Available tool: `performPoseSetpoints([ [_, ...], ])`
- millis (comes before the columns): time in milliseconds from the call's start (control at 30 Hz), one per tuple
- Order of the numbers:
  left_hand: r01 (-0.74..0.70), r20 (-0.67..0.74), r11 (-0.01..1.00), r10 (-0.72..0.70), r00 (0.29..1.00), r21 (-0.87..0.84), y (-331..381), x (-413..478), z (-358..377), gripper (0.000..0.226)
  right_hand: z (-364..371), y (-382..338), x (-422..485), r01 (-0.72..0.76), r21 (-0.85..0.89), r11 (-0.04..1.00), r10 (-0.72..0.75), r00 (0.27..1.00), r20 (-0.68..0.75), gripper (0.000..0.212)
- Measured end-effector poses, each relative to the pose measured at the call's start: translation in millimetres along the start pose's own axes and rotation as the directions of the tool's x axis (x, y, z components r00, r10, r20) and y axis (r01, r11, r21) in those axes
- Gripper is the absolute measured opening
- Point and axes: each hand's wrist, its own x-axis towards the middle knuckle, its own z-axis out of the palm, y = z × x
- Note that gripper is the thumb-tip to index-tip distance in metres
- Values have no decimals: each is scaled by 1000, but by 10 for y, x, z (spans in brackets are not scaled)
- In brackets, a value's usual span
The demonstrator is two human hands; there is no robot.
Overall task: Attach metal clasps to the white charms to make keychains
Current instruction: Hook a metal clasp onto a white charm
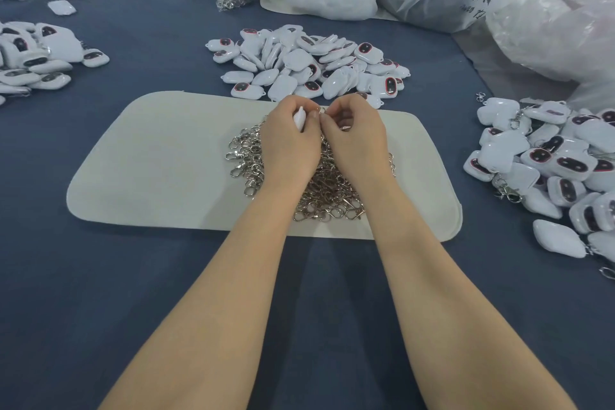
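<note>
**Clasp Meeting Charm Between Two Grips**

The left hand [289,143] is curling its fingers round one white charm [299,119], holding it edge-on so that only a narrow, glossy rim is showing. The right hand [354,138] is pinching a small metal clasp [322,109] between thumb and fingertips. Most of the clasp is hiding behind the fingers, so whether its gate is open cannot be told. The two grips are touching at the fingertips, with the clasp lying just to the right of the charm's upper end. The charm's long axis is running roughly away from the person.

Judging from this, the coming move is turning on bringing the clasp leftward into the charm's small loop, which is not showing here. The right hand is the nearer one for that.

Directly beneath both grips, a tangled, shiny heap of clasps [319,191] is lying on a pale mat [149,176] with rounded corners. Beyond the grips, a mound of charms [309,63] is waiting, each smooth and pillow-shaped, many showing a dark oval outlined in red. Well to the right of the grips, finished keychains [549,163] are piling up on the blue cloth tabletop [133,276].
</note>
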Motion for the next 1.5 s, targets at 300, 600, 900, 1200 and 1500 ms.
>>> performPoseSetpoints([
  [300, -12, -15, 1000, 12, 1000, -18, -1, 5, 4, 11, 18, -9, -19, 37, 15, 999, -37, 998, -43, 11],
  [600, 4, -8, 998, -4, 1000, -69, 12, 0, -12, 13, 4, -5, -48, 162, -57, 985, -163, 986, -25, 10],
  [900, 19, 71, 996, -13, 997, -83, -23, 21, -54, 23, -27, 36, -38, 261, -129, 957, -262, 965, 12, 3],
  [1200, 236, 260, 963, -196, 946, -131, 41, 25, -96, 31, -58, 102, -2, 148, -111, 983, -153, 988, -31, 13],
  [1500, 139, 298, 989, -149, 943, 55, -6, 31, -86, 32, -71, 151, 14, 78, -119, 990, -88, 993, -77, 12],
])
